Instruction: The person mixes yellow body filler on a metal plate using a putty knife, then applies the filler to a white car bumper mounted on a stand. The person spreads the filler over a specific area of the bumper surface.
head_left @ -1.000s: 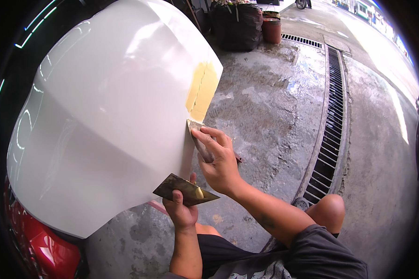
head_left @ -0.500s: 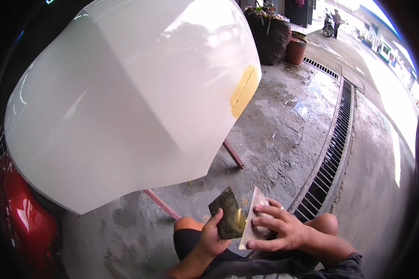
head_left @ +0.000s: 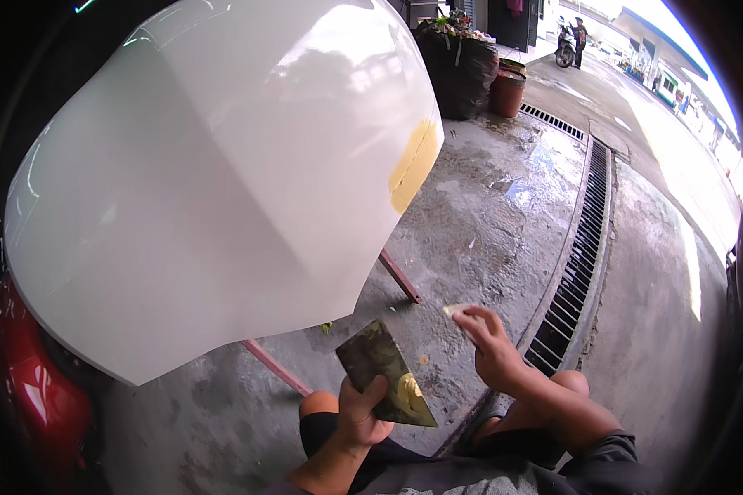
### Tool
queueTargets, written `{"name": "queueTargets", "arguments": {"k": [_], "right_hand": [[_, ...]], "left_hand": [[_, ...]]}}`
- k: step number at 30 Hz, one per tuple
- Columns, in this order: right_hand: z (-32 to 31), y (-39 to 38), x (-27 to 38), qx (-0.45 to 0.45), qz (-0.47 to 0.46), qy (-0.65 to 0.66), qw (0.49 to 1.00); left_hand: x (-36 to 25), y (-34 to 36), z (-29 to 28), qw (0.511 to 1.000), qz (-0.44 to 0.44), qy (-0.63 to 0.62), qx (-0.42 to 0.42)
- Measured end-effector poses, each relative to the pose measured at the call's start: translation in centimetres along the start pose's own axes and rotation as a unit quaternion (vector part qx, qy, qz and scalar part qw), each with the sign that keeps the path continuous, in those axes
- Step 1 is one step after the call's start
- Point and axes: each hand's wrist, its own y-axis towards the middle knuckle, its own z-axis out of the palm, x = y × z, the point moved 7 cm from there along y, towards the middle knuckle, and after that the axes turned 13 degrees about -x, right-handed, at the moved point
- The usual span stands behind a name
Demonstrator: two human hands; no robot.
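My left hand point(head_left: 360, 415) grips a dark, stained flat plate point(head_left: 370, 353), its thumb pressed on top. A dab of yellow putty point(head_left: 410, 391) lies near the plate's right edge. To the right and apart from the plate, my right hand point(head_left: 499, 356) pinches a pale putty spreader point(head_left: 452, 311). The spreader is seen nearly edge-on, with most of it hidden by the fingers. Ahead of both hands stands a white car hood point(head_left: 173, 214), with a yellow putty patch point(head_left: 414, 168) along its right edge. A thin dark line runs down that patch.
Reddish support legs point(head_left: 401, 277) stick out beneath the hood. At the left is a glossy red car part point(head_left: 41, 388). A drain grate point(head_left: 580, 268) runs along the wet concrete at right. Farther off are a black bag point(head_left: 462, 78), a reddish bucket point(head_left: 506, 92) and a person point(head_left: 579, 43) beside a motorcycle.
My right hand has lifted the spreader away from the plate, up and forward, and turned it edge-on. The plate has shifted slightly left, and its putty now shows as a thicker dab.
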Motion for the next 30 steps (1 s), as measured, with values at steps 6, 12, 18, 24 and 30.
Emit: {"name": "queueTargets", "arguments": {"k": [6,12,18,24,30], "right_hand": [[-2.8,15.9,-4.8,-0.206,0.185,0.206,0.939],[-1.8,23.8,-5.1,-0.206,0.224,0.298,0.905],[-0.7,24.5,-5.2,-0.222,0.206,0.292,0.907],[0.2,23.9,-4.5,-0.221,0.206,0.276,0.912],[1.0,22.1,-3.6,-0.235,0.195,0.242,0.921]], "left_hand": [[-5.7,0.3,-4.5,0.932,0.273,0.173,-0.162],[-7.5,1.4,-3.3,0.924,0.293,0.213,-0.122],[-6.6,2.6,0.4,0.943,0.278,0.163,-0.082],[-6.6,3.1,-0.5,0.942,0.267,0.182,-0.083],[-6.6,3.1,-0.3,0.943,0.263,0.186,-0.078]]}}
